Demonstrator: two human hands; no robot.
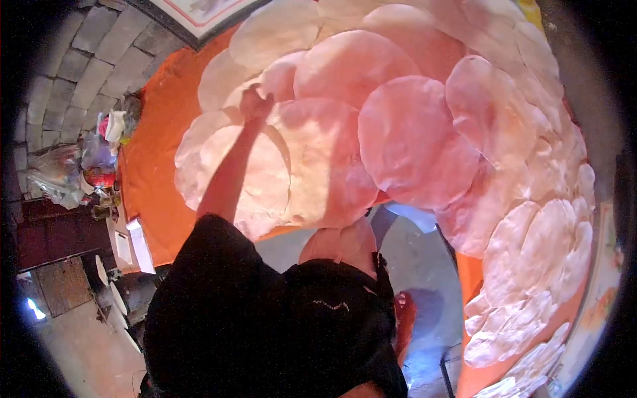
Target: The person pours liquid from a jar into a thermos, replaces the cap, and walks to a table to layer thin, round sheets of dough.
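Observation:
My left hand (255, 104) reaches out over thin, round, pale sheets that look like papads. Its fingers are curled in at the edges of several overlapping ones; whether they pinch an edge is too small to make out. Just below the hand, a large papad (312, 166) lies partly in shadow, with a paler papad (249, 172) by my forearm. Farther right is a pinkish papad (418, 142). Another round sheet (342, 247) shows close against my chest, its lower part hidden by my black shirt. My right hand is out of sight; only a bit of skin shows at the bottom edge.
Orange cloth (159, 159) lies under the papads, which curve round to the right side. Plastic bags (60, 176) and small items stand at the left by a grey block wall (86, 60). A framed picture (199, 16) is at the top.

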